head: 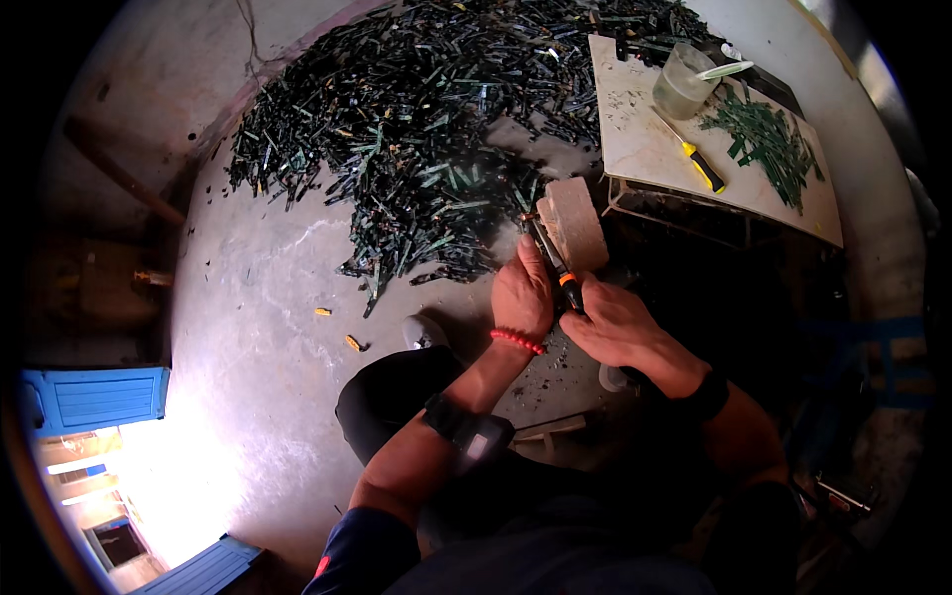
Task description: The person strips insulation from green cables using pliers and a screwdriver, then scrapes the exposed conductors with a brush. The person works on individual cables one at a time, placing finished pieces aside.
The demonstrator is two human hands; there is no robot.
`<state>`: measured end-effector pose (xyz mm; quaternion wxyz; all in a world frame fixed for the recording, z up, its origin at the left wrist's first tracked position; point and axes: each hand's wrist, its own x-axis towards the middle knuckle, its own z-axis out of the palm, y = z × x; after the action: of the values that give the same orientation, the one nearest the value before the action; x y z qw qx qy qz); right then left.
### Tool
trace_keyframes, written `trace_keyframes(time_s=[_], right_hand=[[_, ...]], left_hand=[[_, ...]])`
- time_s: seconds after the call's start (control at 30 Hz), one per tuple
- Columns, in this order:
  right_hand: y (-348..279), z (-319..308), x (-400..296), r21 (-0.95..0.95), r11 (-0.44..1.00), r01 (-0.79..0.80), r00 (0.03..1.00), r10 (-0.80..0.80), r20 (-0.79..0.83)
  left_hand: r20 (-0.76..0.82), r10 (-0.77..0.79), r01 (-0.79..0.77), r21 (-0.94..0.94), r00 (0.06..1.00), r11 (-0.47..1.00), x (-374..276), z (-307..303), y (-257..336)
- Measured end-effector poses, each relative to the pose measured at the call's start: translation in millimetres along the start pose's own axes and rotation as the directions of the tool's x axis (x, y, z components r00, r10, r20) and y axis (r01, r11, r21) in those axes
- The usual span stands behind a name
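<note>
My right hand (613,320) grips the black handle of a hand tool (570,286) with an orange band, a screwdriver or chisel by its look. Its metal shaft slants up and left past a pinkish brick block (576,223) on the floor. At the tip is a small piece (527,218) with a copper-coloured part. My left hand (523,290), with a red bead bracelet at the wrist, pinches that piece, its thumb stretched towards the tip. The fingers under the piece are mostly hidden, and I cannot tell whether the tip touches it.
A large heap of thin dark and green strips (416,149) spreads ahead. On a low board table (639,156) at right are a yellow-black screwdriver (703,167), a clear plastic cup (680,85) and green strips (766,141). Small yellow pieces (354,343) lie left; blue door panels (97,401) stand beyond.
</note>
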<state>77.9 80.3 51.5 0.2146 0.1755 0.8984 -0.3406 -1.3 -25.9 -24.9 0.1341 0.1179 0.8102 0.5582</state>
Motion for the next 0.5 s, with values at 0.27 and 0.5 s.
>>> trace_keyframes(time_s=[0.27, 0.5], right_hand=[[12.1, 10.7, 7.9, 0.252, 0.966, 0.063, 0.998, -0.056, -0.036], [20.2, 19.2, 19.6, -0.032, 0.994, 0.101, 0.970, -0.105, -0.219]], left_hand=[[-0.018, 0.030, -0.028, 0.068, 0.999, 0.997, -0.6, 1.0, 3.3], [-0.023, -0.005, 0.005, 0.001, 1.000, 1.000, -1.4, -4.7, 7.5]])
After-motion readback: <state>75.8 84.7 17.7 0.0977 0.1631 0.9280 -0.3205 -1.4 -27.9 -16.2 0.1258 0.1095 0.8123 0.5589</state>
